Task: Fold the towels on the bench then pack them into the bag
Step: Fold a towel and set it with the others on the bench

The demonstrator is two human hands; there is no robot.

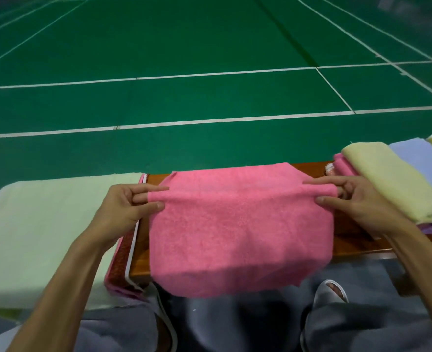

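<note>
A: Where is the pink towel [240,224]?
B: It is spread across the middle of the wooden worktop [309,168]. Its near part hangs over the front edge, above the person's grey-trousered knees.
A: And the hands?
B: Both have hold of it. The left hand [123,207] pinches the left end of a raised fold, thumb on the near side and fingers on the far side. The right hand [349,199] does the same at the right end, with its forefinger lying along the top of the fold.
A: So the fold runs from one hand to the other?
B: Yes, straight across the towel, lifted a little off the layer beneath.
A: What lies to the left?
B: A pale green towel [44,237] is laid flat there, and the left forearm crosses over it. At its right edge a patterned red cloth [122,257] with white trim shows. I cannot tell whether that is the bag.
A: And to the right?
B: There is a stack just beside the right hand. A yellow towel [393,181] lies on top, a lilac towel [418,158] lies beyond it, and a pink edge peeks out below.
A: Anything else?
B: A green court floor [210,47] with white lines lies beyond the worktop. A grey slipper [332,290] sits below the towel's hanging edge.
</note>
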